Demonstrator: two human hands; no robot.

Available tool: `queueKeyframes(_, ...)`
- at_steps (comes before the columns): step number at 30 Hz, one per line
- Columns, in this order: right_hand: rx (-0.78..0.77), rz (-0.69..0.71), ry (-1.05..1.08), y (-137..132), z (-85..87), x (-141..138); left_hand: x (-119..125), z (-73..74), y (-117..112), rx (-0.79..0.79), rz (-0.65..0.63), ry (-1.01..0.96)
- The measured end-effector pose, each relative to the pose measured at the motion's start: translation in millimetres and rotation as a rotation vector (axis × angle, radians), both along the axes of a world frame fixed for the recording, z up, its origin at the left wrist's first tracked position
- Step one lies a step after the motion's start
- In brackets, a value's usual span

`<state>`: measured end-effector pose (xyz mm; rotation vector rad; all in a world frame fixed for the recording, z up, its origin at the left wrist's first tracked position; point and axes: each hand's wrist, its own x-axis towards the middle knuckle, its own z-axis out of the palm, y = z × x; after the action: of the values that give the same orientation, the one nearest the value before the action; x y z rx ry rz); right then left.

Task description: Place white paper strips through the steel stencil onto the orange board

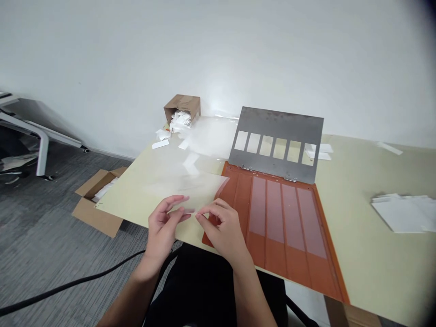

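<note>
A thin, see-through plastic film (207, 185) stretches over the table's near left part, its right corner lying over the orange tray (226, 188). At the film's near edge, my left hand (165, 222) is curled, thumb against a finger, with a thin strip of film between them. Just to its right, my right hand (223, 227) pinches the same edge between thumb and forefinger. More clear film pieces (289, 213) lie in the orange tray's grooved bed. A grey metal plate (277, 125) with a row of rectangular windows stands tilted up on hinges at the tray's back.
A small cardboard box (189, 103) of white slips stands at the back, beside a stack of clear sheets (214, 136). White cards (402, 213) lie at the right. On the floor at left are an open carton (97, 215) and a black cable (78, 281).
</note>
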<state>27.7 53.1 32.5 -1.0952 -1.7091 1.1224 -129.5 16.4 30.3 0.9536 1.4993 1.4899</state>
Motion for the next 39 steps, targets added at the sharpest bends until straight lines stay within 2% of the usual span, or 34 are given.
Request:
queueKeyframes(3,-0.041,-0.043,0.071,-1,0.3,0,1,-1.8,-1,0.073,0.013,0.007)
queueKeyframes(8,-0.099,-0.147,0.172,-2,-1.4,0,3,-1.7,-3,0.091,0.006,-0.004)
queueKeyframes(13,-0.141,-0.362,0.154,15,1.0,18,1,6.2,-12,0.059,-0.095,0.068)
queueKeyframes(17,-0.132,-0.444,-0.033,41,4.1,47,-13,8.4,-28,-0.039,-0.158,0.057)
queueKeyframes(22,-0.159,-0.453,-0.429,74,3.3,81,-41,2.2,-47,-0.259,-0.191,0.117)
queueKeyframes(27,-0.167,-0.455,-0.577,96,-2.5,90,-54,10.3,-50,-0.376,-0.19,0.191)
queueKeyframes(33,-0.09,-0.494,-0.749,103,-8.7,75,-70,21.7,-48,-0.332,-0.148,0.283)
queueKeyframes(36,-0.045,-0.535,-0.817,101,-9.4,71,-85,20.0,-50,-0.259,-0.092,0.358)
queueKeyframes(39,0.02,-0.514,-0.869,99,-9.1,71,-93,16.5,-48,-0.172,-0.057,0.416)
